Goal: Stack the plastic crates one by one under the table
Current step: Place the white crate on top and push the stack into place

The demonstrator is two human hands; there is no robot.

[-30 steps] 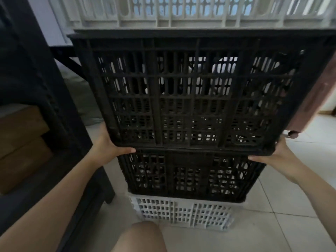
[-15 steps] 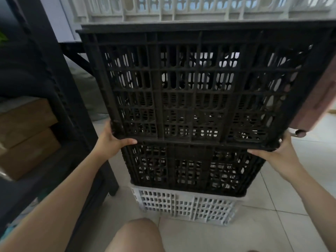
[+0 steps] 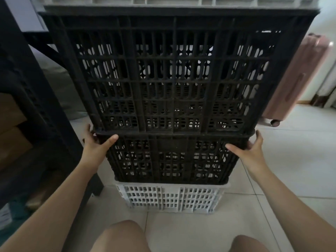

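Note:
A stack of plastic crates stands on the tiled floor in front of me. At the bottom is a white crate (image 3: 171, 199), above it a black crate (image 3: 171, 159), then a large black crate (image 3: 172, 75) with a white crate (image 3: 163, 0) on top at the frame's upper edge. My left hand (image 3: 96, 144) grips the large black crate's lower left corner, thumb on its front rim. My right hand (image 3: 251, 144) grips its lower right corner the same way. The crate's lower rim sits close on the black crate beneath.
A black metal rack (image 3: 36, 113) with brown cardboard boxes (image 3: 11, 135) stands at the left, its leg next to the stack. A pink suitcase (image 3: 298, 79) on wheels stands behind the stack at the right. My knees (image 3: 125, 237) are at the bottom edge.
The large black crate has come down toward the black crate beneath it, with both hands keeping hold of its lower corners. The camera view has shifted nearer and slightly lower.

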